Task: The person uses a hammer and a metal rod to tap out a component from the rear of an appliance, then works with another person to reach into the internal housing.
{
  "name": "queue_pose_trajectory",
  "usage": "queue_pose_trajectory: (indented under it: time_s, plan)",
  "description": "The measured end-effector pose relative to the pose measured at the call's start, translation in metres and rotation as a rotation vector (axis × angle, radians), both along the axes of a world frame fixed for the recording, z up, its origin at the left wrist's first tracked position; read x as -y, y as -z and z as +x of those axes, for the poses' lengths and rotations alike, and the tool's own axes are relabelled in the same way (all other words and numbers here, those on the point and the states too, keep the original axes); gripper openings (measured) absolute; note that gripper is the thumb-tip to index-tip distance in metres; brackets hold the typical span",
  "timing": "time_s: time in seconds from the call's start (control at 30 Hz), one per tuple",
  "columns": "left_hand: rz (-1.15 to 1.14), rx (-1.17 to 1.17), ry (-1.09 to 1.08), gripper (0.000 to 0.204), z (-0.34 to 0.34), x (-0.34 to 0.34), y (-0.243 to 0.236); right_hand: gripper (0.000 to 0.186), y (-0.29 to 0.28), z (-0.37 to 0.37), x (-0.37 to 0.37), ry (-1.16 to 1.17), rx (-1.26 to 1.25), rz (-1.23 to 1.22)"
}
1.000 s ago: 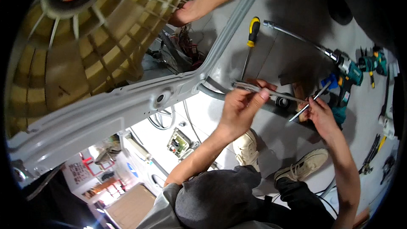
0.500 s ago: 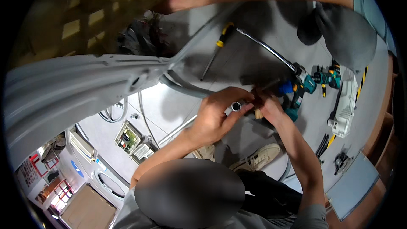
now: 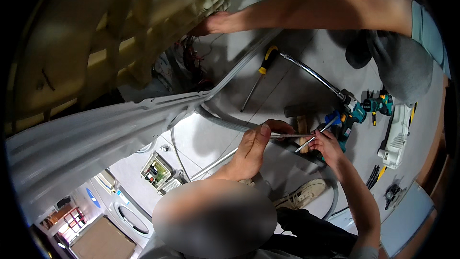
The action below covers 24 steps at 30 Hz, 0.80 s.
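My left hand is closed around a metal socket tool. Its slim shaft points right toward my other hand. My right hand has its fingers pinched near the shaft's tip, on a thin shiny rod that slants down to the left. The rod's upper end meets a blue piece; whether they are joined I cannot tell. Just beneath the tools lies what looks like a hammer, its wooden handle partly covered.
Another person's arm reaches under a ribbed yellowish tub at upper left. A grey metal panel stands left. On the floor are a yellow-black screwdriver, a long chrome bar, cordless drivers and a circuit board.
My left hand has turned, so the socket's open end no longer faces up and the shaft now shows sideways. My view has shifted, showing more of the tub.
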<state>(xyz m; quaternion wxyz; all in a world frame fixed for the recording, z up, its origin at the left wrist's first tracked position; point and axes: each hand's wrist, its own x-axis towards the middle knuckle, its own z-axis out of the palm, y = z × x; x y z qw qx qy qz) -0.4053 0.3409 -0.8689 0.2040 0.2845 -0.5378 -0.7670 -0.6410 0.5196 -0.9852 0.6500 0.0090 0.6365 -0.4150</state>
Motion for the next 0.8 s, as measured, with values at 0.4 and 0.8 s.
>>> queue_pose_trajectory:
  time_s: [0.4,0.8]
  plan:
    - [0.216,-0.06,0.011,0.067,-0.006,0.002,0.003,0.02,-0.015,-0.009,-0.023,0.005,-0.053,0.038]
    - [0.599,-0.099,-0.078,0.055,-0.001,0.0,0.023,0.022,-0.069,-0.027,-0.065,-0.214,-0.181,-0.039]
